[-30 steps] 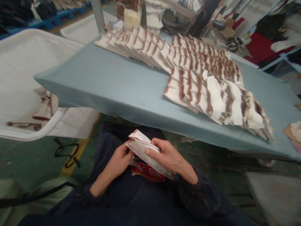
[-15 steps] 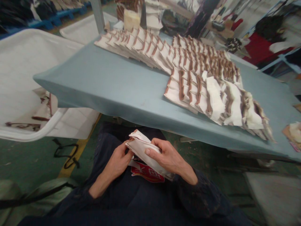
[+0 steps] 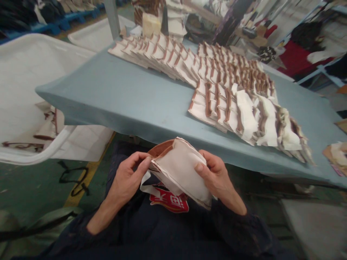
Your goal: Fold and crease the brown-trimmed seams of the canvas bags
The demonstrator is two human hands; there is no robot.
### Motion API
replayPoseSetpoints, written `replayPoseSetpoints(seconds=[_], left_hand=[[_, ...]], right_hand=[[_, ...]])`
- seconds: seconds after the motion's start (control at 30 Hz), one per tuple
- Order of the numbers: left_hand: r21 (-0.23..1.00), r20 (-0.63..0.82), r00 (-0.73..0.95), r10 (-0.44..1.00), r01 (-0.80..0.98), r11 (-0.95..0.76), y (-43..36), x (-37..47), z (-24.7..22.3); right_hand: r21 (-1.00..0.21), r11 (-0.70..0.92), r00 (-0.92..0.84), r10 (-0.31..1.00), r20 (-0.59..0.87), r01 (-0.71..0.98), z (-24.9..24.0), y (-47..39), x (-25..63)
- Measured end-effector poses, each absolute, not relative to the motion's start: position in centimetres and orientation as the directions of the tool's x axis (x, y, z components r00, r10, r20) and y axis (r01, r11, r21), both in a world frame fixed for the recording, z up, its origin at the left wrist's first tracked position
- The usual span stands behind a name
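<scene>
Between my hands, above my lap, is a sewn off-white fabric piece (image 3: 184, 166) with brown edging, shaped like a pouch. Its brown inner side shows at the upper left, where the opening gapes. My left hand (image 3: 130, 178) pinches the left corner between thumb and fingers. On the other side my right hand (image 3: 218, 177) grips the right edge, thumb on the white face and fingers behind. A white strip (image 3: 148, 186) hangs below the left corner. Behind the piece, a red printed patch (image 3: 169, 200) shows on my dark apron.
A blue-green covered table (image 3: 121, 97) stands in front of me, with overlapping rows of similar white and brown pieces (image 3: 217, 104) on it. At left, a white plastic bin (image 3: 62, 144) holds more pieces. A grey post (image 3: 111, 20) rises at the table's far left.
The folded fabric piece has been spread wider, and its brown inside now shows. My hands have moved apart, the right one to the right and the left one to the left.
</scene>
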State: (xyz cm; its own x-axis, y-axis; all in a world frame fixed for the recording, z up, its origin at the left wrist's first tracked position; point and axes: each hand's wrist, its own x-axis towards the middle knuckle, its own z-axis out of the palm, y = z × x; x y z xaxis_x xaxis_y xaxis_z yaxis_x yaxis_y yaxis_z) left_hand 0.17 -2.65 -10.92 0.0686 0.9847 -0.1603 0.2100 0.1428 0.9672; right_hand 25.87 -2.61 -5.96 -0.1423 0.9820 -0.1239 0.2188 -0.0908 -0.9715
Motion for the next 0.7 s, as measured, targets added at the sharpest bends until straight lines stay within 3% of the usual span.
replayPoseSetpoints(seconds=[0.17, 0.37, 0.47, 0.6, 0.7], left_hand=[[0.97, -0.133, 0.081, 0.988, 0.217, 0.113, -2.4, 0.4, -9.8], [0.978, -0.117, 0.106, 0.987, 0.183, 0.097, -2.4, 0.8, -9.3], [0.981, -0.075, 0.125, 0.989, 0.185, 0.051, -2.3, 0.9, -9.4], [0.984, 0.034, 0.136, 0.99, 0.17, -0.057, -2.0, 0.9, -8.8], [0.99, 0.004, 0.135, 0.991, 0.138, -0.023, -1.8, 0.7, -7.9]], right_hand=[[-0.936, -0.347, -0.038, 0.938, -0.346, -0.058, -5.9, -2.9, 25.9], [-0.714, -0.561, -0.016, 0.791, -0.612, -0.418, -6.1, -3.2, 25.0], [-0.649, -0.594, -0.11, 0.772, -0.626, -0.476, -6.1, -3.5, 24.8], [-0.652, -0.584, -0.167, 0.793, -0.586, -0.483, -5.9, -3.5, 24.6], [-0.649, -0.595, -0.194, 0.79, -0.582, -0.474, -5.6, -3.3, 24.3]])
